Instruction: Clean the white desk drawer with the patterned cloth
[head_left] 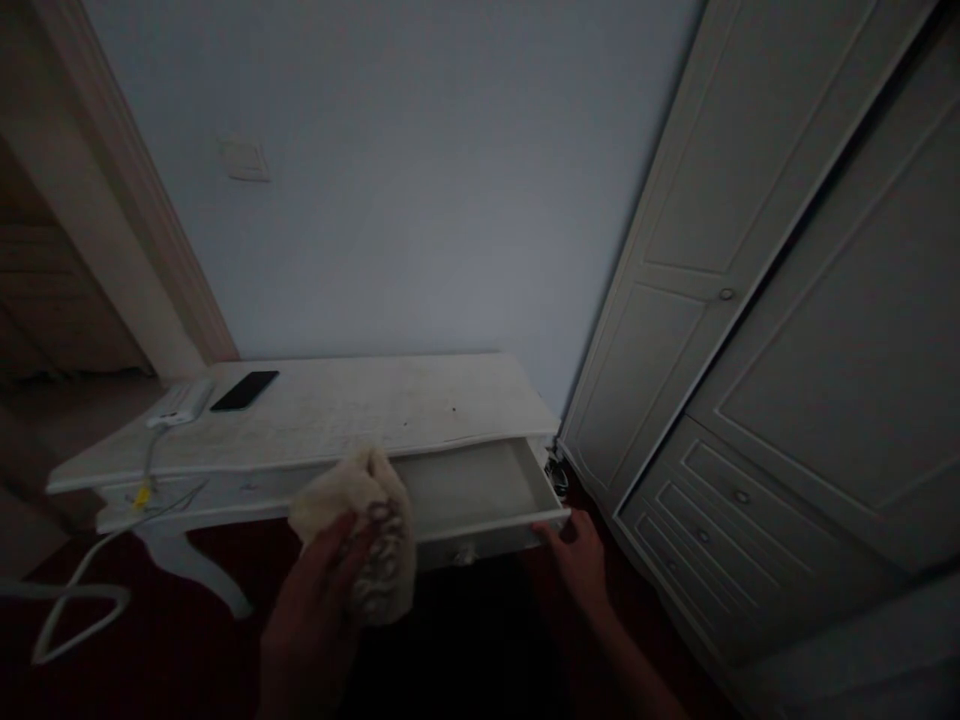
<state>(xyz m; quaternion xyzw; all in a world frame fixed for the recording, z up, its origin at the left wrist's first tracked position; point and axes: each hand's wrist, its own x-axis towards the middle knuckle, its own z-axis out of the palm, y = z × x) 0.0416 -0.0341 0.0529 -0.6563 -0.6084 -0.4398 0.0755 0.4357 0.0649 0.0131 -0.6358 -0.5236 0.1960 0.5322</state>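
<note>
nearest us, our left hand [315,610] is closed around a crumpled cream cloth [367,520] with a dark pattern, held at the open drawer [480,490] front's left end. our right hand [577,560] touches its right corner; grip unclear. the drawer runs sideways just beyond, under the white table [360,405].

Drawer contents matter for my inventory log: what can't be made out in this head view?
Left part of the drawer: head view, hidden behind the cloth held in the left hand.
Floor of the drawer: head view, too dim to judge.
Grip of the right hand at the drawer front: head view, lost in darkness.
</note>
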